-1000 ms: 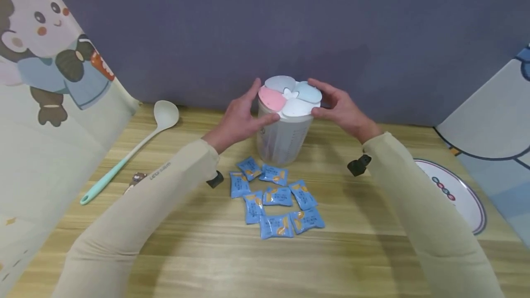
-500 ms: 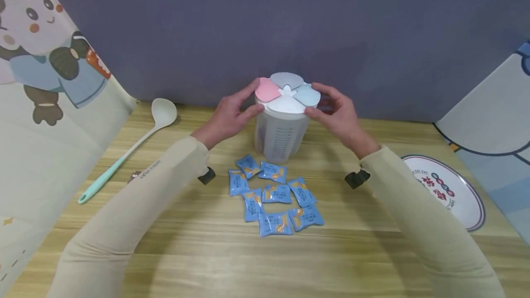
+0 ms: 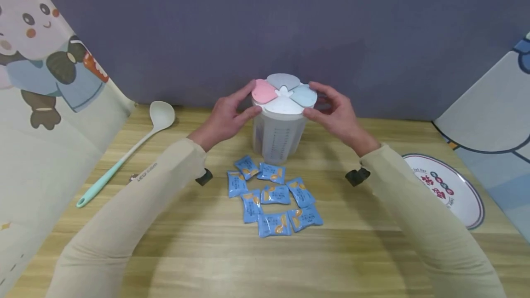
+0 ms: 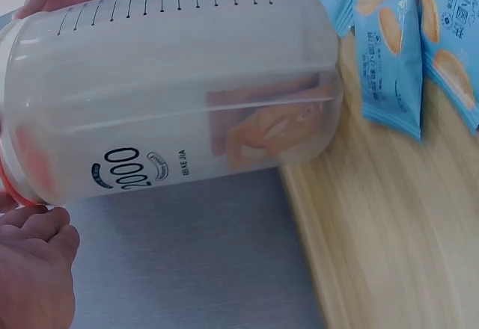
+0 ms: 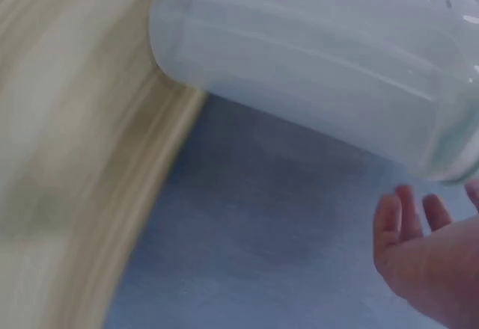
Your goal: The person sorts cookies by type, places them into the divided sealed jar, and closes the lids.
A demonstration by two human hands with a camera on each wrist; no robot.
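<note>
A clear plastic storage jar (image 3: 279, 137) stands upright on the wooden table, its lid (image 3: 285, 93) made of pink, white, grey and pale blue petals. At the lid's left side my left hand (image 3: 223, 116) holds the rim, thumb in front. Opposite it, my right hand (image 3: 341, 116) grips the rim with thumb in front and fingers partly hidden behind. In the left wrist view, measuring marks and "2000" show on the jar, and an orange-brown packet (image 4: 273, 127) shows through its wall near the base. Several blue snack packets (image 3: 275, 194) lie just in front of the jar.
A white ladle (image 3: 162, 115) with a mint handle lies on the left of the table. To the right is a white plate (image 3: 463, 197) with printed lettering, partly behind the right sleeve. A grey-blue panel (image 3: 265, 22) rises right behind the jar.
The jar has turned clockwise seen from above: its pink petal went back and left, and the white petal came to the front. My left hand has shifted slightly left.
</note>
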